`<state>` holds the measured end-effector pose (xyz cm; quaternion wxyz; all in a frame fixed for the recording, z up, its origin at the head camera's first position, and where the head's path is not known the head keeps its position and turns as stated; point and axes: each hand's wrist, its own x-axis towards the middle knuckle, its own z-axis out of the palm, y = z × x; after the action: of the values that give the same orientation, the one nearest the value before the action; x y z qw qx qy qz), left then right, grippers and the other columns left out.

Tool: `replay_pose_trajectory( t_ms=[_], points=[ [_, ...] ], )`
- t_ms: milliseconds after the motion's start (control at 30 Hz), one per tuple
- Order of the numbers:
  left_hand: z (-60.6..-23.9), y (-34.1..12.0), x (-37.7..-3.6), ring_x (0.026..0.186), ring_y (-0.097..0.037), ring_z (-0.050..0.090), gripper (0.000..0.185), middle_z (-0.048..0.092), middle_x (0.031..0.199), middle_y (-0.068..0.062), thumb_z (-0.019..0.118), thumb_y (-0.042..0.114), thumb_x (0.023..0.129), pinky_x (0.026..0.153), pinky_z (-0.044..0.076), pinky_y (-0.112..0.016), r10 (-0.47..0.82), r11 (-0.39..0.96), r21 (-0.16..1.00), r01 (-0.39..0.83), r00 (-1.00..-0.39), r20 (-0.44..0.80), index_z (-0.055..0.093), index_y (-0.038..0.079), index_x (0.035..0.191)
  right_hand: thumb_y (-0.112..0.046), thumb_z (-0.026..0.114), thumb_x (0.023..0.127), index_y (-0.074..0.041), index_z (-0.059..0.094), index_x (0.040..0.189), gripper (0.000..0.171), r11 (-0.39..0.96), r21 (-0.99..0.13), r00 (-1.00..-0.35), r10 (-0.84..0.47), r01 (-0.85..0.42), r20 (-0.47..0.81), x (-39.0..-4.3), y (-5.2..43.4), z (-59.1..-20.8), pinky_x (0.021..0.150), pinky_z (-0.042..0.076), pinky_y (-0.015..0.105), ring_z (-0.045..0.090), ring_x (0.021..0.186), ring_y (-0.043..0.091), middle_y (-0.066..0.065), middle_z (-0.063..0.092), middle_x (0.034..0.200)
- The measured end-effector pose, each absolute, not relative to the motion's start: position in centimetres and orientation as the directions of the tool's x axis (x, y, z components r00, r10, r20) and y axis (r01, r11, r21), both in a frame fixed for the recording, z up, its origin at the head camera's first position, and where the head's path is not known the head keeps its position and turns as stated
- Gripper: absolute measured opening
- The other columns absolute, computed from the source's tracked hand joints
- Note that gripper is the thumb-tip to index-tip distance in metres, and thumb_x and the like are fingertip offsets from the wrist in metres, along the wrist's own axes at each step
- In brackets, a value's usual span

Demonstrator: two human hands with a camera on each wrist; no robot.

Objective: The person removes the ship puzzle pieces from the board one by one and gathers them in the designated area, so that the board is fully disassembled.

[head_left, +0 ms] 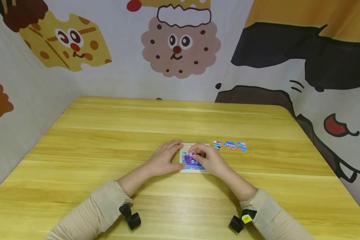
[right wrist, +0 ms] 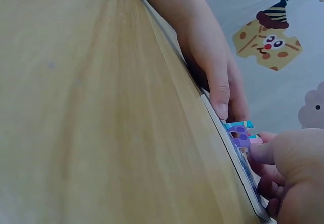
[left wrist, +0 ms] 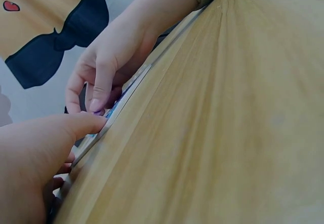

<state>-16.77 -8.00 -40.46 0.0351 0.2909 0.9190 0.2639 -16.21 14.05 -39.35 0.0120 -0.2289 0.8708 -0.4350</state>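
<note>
Two hands (head_left: 165, 159) (head_left: 208, 159) on a puzzle tray (head_left: 192, 162); no writing legible

The puzzle tray (head_left: 188, 170) lies on the table (head_left: 108, 133), near its centre. The left hand (head_left: 163, 158) sits at the tray's nine o'clock edge, and the right hand (head_left: 208, 159) lies over its three o'clock side. Loose puzzle pieces (head_left: 231, 145) lie in a row at about two o'clock from the tray, just beside it.
</note>
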Motion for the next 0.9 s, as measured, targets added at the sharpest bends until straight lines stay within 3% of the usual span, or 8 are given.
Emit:
replay_pose_trajectory(
  t_ms=[433, 900],
  points=[
    [-40.1, -7.4, -16.8, 0.141, -0.027, 0.021, 0.079, 0.031, 0.153, -0.007, 0.072, 0.042, 0.081, 0.112, 0.016, -0.051, 0.514, 0.684, 0.573, 0.451, -0.856, 0.06, 0.042, 0.004, 0.143, 0.005, 0.06, 0.09, -0.01, 0.065, 0.1, 0.018, 0.502, -0.769, -0.889, -0.42, -0.396, 0.183, -16.2, 13.8, -39.5, 0.053, 0.039, 0.024, 0.046, 0.061, 0.015, 0.0, 0.06, 0.075],
    [-39.7, -7.0, -16.5, 0.141, -0.027, 0.021, 0.077, 0.031, 0.153, -0.007, 0.075, 0.033, 0.08, 0.113, 0.011, -0.05, 0.481, 0.677, 0.628, 0.385, -0.877, 0.019, 0.042, 0.003, 0.143, 0.004, 0.058, 0.092, -0.009, 0.065, 0.102, 0.018, 0.475, -0.831, -0.919, -0.379, -0.29, 0.105, -16.2, 13.9, -39.3, 0.057, 0.04, 0.024, 0.048, 0.065, 0.017, 0.004, 0.061, 0.08]
  ],
)
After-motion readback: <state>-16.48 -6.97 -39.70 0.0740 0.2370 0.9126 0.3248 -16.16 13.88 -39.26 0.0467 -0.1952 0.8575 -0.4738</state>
